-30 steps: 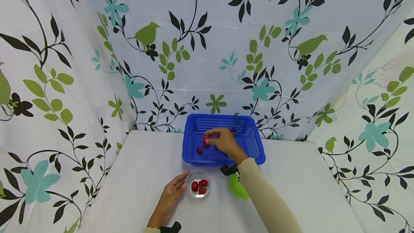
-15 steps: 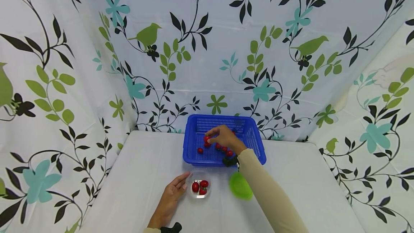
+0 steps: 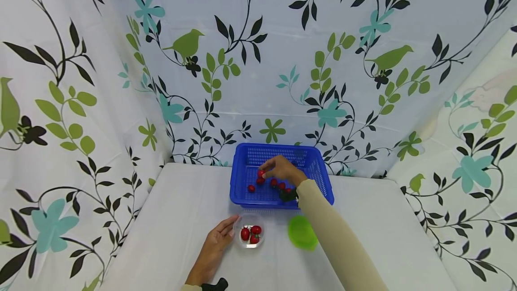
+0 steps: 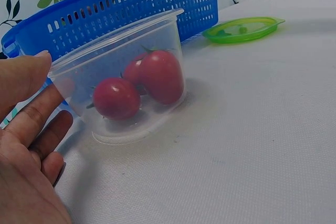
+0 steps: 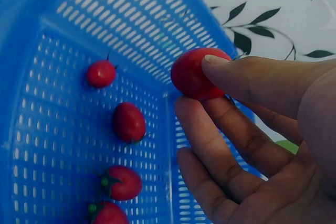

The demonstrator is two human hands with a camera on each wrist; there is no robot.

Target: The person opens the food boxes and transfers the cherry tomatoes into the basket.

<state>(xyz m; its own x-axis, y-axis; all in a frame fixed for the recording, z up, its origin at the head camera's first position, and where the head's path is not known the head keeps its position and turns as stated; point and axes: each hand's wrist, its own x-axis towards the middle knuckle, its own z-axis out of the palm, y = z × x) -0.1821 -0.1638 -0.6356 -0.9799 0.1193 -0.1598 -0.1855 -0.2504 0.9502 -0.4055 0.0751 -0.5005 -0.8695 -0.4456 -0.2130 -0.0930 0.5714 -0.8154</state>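
Over the blue basket [image 3: 241, 165], my right hand [image 3: 279, 169] pinches a red cherry tomato [image 5: 195, 74] between thumb and fingers, the other fingers loosely bent. Several more cherry tomatoes [image 5: 128, 123] lie spread on the basket's mesh floor. My left hand [image 3: 214, 242] touches the left side of a small clear plastic container [image 4: 165, 30], its thumb [image 4: 26, 74] at the rim and fingers against the outer wall. Three cherry tomatoes [image 4: 116, 99] sit inside the container, which stands upright on the table in front of the basket.
A green lid [image 3: 302, 232] lies on the white table [image 3: 177, 205], right of the container and partly beside my right forearm. Patterned curtain [image 3: 258, 80] surrounds the table at the back and both sides, close behind the basket.
My right wrist and forearm have shifted up and forward over the basket, uncovering several tomatoes and more of the green lid. The tomato stays pinched; the left hand keeps its place at the container.
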